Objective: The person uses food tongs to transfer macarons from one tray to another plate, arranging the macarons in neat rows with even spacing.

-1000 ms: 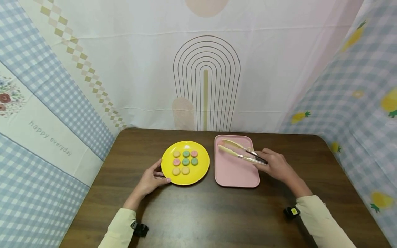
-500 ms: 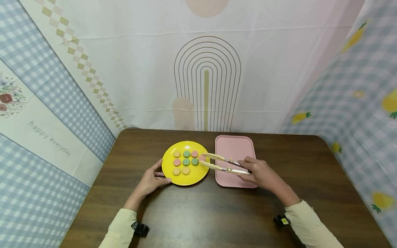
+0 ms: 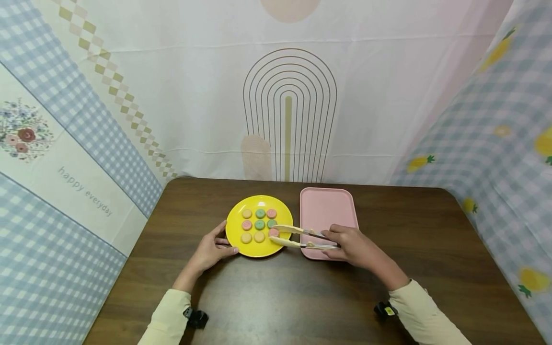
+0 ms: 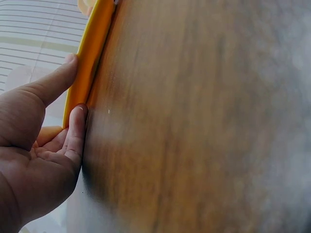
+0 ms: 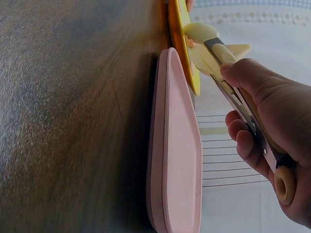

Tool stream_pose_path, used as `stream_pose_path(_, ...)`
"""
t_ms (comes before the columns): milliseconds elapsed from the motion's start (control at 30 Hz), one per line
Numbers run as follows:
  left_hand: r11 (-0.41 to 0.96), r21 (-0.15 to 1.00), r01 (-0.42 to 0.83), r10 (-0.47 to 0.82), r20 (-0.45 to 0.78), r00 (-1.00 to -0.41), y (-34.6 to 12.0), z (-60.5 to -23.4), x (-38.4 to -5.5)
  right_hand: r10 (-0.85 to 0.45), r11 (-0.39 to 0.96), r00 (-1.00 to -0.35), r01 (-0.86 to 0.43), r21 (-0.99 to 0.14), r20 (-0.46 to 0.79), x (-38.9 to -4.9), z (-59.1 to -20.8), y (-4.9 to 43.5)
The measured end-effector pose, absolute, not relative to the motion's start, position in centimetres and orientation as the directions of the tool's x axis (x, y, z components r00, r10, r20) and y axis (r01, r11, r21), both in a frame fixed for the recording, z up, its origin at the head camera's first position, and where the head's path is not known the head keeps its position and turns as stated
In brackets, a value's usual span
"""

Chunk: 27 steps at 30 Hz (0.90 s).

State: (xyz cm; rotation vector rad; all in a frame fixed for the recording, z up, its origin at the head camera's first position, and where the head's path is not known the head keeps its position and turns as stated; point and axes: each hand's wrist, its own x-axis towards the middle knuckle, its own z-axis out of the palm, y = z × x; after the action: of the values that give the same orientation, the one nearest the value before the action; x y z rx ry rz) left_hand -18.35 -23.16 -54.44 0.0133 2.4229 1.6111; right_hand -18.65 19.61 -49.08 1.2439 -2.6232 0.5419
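Note:
A yellow plate [image 3: 283, 211] carries several macarons in pink, green and cream, laid out in rows. My left hand [image 3: 209, 251] holds its left rim; in the left wrist view the thumb [image 4: 60, 77] is against the upper edge and fingers reach the underside. With my right hand [image 3: 351, 247] I grip tongs [image 3: 308, 232] that have cream-coloured ends and metal arms. The ends reach over the plate's right part, one on each side of a pink macaron [image 3: 273, 233] at the lower right of the rows. Whether they still touch it, I cannot tell.
Right of the plate lies a pink tray [image 3: 323, 203], partly under my right hand and the tongs. Both stand on a dark wooden table [image 3: 276, 297]. A printed cloth [image 3: 194, 105] hangs behind the far edge.
The tongs moved left from above the tray to the plate, bringing a pink macaron, then slightly lower to the end of the nearest row. My left hand stayed at the rim.

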Motion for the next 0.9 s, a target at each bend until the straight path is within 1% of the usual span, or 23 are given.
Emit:
stream_pose_path(200, 0.39, 0.913, -0.12, 0.134, -0.185, -0.974, -23.2, -54.5, -18.3, -0.703, 0.594, -0.658, -0.752, -0.288, 0.269, -18.6, -48.9, 19.4)
stream_pose_path(333, 0.385, 0.915, -0.124, 0.13, -0.187, -0.974, -23.2, -54.5, -18.3, -0.689, 0.6, -0.668, -0.743, -0.296, 0.281, -18.4, -48.8, 19.6)
stream_pose_path(433, 0.388, 0.914, -0.119, 0.132, -0.183, -0.974, -23.3, -54.5, -18.3, -0.659, 0.612, -0.688, -0.725, -0.316, 0.304, -18.1, -48.6, 20.4)
stream_pose_path(533, 0.392, 0.912, -0.12, 0.135, -0.185, -0.973, -23.2, -54.4, -18.3, -0.605, 0.63, -0.715, -0.699, -0.338, 0.35, -17.7, -48.3, 21.6)
stream_pose_path(733, 0.388, 0.913, -0.13, 0.136, -0.195, -0.971, -23.2, -54.1, -18.2, -0.479, 0.684, -0.743, -0.65, -0.332, 0.467, -16.9, -47.9, 24.7)
stream_pose_path(900, 0.389, 0.912, -0.134, 0.137, -0.201, -0.97, -23.1, -54.1, -18.1, -0.337, 0.765, -0.782, -0.552, -0.332, 0.525, -16.2, -48.0, 27.3)
